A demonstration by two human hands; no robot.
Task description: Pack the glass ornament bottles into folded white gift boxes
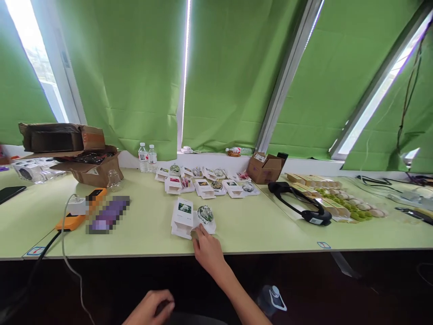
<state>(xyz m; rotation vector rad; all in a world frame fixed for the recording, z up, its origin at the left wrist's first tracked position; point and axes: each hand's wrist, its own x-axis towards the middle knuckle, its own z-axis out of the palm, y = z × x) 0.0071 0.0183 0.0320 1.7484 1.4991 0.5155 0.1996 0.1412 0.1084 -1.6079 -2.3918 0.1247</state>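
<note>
My right hand (209, 250) reaches to the near edge of the table, its thumb and fingertips closed on the near edge of a white insert (210, 228). On that insert lies a shiny round clear item (204, 214) with green and white inside. Just left of it is a white box (183, 212) with a white-flower picture and its near flap open. My left hand (151, 308) is below the table edge, loosely curled, with a gap between thumb and fingers and nothing visible in it.
Several similar white boxes (204, 188) with round items lie behind in two rows. Around them are two water bottles (148, 159), a small cardboard box (264, 169), a black headset (301, 203), an orange power strip (81, 212), stacked cartons (93, 174) and egg-like items in trays (355, 205).
</note>
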